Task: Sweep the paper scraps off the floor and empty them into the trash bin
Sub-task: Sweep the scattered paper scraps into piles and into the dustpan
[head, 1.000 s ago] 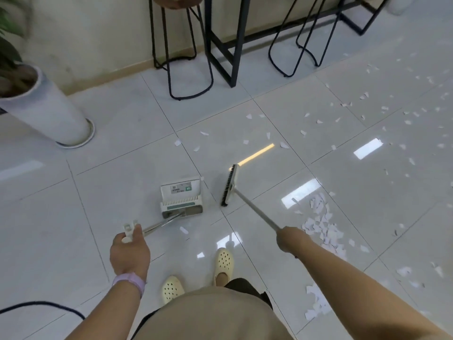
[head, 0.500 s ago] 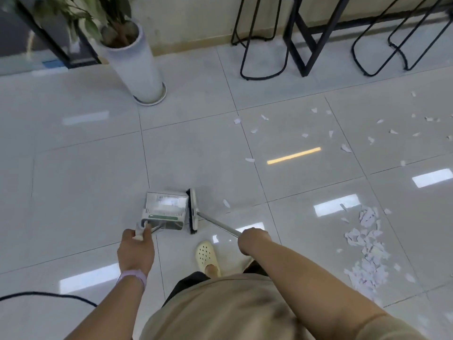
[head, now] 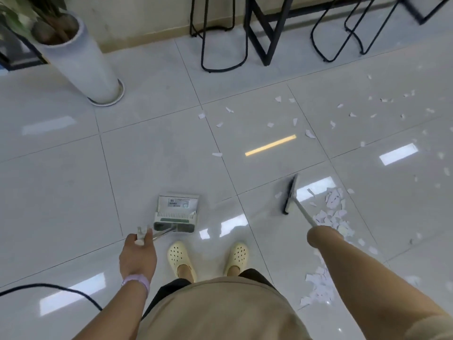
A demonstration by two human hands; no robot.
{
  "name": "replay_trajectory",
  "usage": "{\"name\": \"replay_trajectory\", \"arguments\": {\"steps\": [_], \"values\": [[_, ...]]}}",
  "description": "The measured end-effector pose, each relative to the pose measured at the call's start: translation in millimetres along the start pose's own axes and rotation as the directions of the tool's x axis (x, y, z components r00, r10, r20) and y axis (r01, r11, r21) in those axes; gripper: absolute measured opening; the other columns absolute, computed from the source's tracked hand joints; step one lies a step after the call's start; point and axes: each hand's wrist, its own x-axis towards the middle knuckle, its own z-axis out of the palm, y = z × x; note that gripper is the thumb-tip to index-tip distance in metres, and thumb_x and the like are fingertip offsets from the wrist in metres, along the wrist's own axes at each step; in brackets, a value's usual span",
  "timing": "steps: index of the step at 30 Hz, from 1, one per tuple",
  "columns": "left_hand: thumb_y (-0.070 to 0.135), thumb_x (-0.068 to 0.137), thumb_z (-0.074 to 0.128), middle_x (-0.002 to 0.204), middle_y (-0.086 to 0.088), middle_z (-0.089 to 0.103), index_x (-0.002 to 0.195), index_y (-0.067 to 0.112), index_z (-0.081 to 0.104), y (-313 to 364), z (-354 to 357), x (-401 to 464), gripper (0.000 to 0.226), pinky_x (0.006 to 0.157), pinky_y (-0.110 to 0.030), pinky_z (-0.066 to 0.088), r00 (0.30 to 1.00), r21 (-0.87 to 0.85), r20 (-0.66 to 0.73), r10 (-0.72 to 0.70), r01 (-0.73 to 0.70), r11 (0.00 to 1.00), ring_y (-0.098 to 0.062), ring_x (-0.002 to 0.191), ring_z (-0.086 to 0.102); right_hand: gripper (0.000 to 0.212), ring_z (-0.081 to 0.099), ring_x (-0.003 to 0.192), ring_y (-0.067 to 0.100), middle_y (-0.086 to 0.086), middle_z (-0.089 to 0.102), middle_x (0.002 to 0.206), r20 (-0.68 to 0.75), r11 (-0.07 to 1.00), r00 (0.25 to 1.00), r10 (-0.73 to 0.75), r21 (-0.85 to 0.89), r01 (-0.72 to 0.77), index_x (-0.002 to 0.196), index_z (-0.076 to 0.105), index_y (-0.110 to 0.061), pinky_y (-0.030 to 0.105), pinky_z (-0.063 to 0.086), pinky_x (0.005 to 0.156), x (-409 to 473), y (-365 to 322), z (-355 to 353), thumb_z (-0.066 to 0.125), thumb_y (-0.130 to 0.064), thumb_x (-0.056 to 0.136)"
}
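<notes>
A white planter stands left of black stool frames by the wall.

1. Left hand, lower left of frame: arm reaches forward, fingers curled round the dustpan handle.
2. Right hand, right of centre: arm extended forward from the lower right corner, fist closed round the broom handle.

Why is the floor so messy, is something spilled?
Yes. Torn paper scraps litter the tiles, heaped just right of the broom head and scattered farther toward the stools. The dustpan sits apart, left of the broom.
</notes>
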Motion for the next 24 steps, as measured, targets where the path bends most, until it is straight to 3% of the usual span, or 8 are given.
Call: {"name": "replay_trajectory", "arguments": {"steps": [3,7,9,12,15,20,24], "values": [[0.057,0.096,0.051,0.089,-0.007,0.066,0.097,0.017,0.059,27,33,-20,0.041,0.076,-0.039,0.051,0.998,0.002,0.044,0.05,-0.05,0.999,-0.031,0.082,0.061,0.042,0.058,0.099,0.018,0.002,0.053,0.103,0.037,0.997,0.996,0.079,0.003,-0.079,0.141,0.049,-0.011,0.027,0.051,0.09,33,61,-13,0.042,-0.02,0.1],[0.06,0.094,0.053,0.089,-0.008,0.067,0.096,0.015,0.061,62,58,-22,0.046,0.075,-0.039,0.052,0.995,-0.035,0.042,0.09,-0.088,0.995,-0.031,0.082,0.062,0.041,0.057,0.076,0.013,-0.004,0.057,0.091,-0.004,0.997,0.997,0.072,-0.018,-0.072,0.136,0.056,-0.017,0.027,0.048,0.064,84,101,-26,0.045,-0.021,0.097],[0.061,0.093,0.054,0.087,-0.008,0.067,0.094,0.014,0.061,79,67,-24,0.047,0.074,-0.039,0.052,0.994,-0.056,0.029,0.101,-0.1,0.993,-0.031,0.08,0.063,0.045,0.061,0.08,0.014,-0.002,0.061,0.097,-0.014,0.999,0.999,0.052,0.016,-0.052,0.139,0.053,-0.018,0.028,0.047,0.06,84,98,-38,0.045,-0.021,0.095],[0.059,0.094,0.054,0.081,-0.009,0.065,0.087,0.012,0.059,100,78,-30,0.047,0.073,-0.041,0.053,0.994,-0.096,0.004,0.11,-0.109,0.989,-0.032,0.077,0.062,0.04,0.063,0.111,0.027,0.008,0.064,0.121,-0.031,0.991,0.991,-0.132,0.029,0.133,0.137,0.057,-0.012,0.036,0.052,0.088,55,68,-64,0.046,-0.018,0.099],[0.059,0.095,0.053,0.079,-0.007,0.063,0.086,0.012,0.06,115,80,-31,0.048,0.072,-0.04,0.05,0.994,-0.145,-0.034,0.102,-0.105,0.984,-0.03,0.075,0.06,0.049,0.06,0.087,0.022,0.003,0.058,0.099,-0.028,0.98,0.98,-0.196,0.006,0.196,0.146,0.046,-0.008,0.031,0.049,0.074,32,17,-90,0.042,-0.014,0.098],[0.056,0.096,0.053,0.08,-0.008,0.063,0.087,0.009,0.062,136,63,2,0.048,0.068,-0.035,0.043,0.995,-0.198,-0.089,0.052,-0.069,0.978,-0.03,0.077,0.06,0.043,0.057,0.095,0.022,0.001,0.052,0.102,-0.132,0.927,0.918,-0.375,-0.026,0.375,0.141,0.049,-0.01,0.029,0.046,0.078,-5,-92,-139,0.041,-0.015,0.1],[0.051,0.096,0.057,0.085,-0.011,0.063,0.091,0.005,0.061,146,39,63,0.047,0.076,-0.036,0.046,0.983,-0.298,-0.169,-0.071,0.018,0.955,-0.032,0.081,0.059,0.04,0.059,0.094,0.021,0.002,0.058,0.104,-0.179,0.875,0.857,-0.483,-0.134,0.465,0.137,0.054,-0.011,0.028,0.046,0.075,-33,-186,-170,0.042,-0.014,0.099]]}}
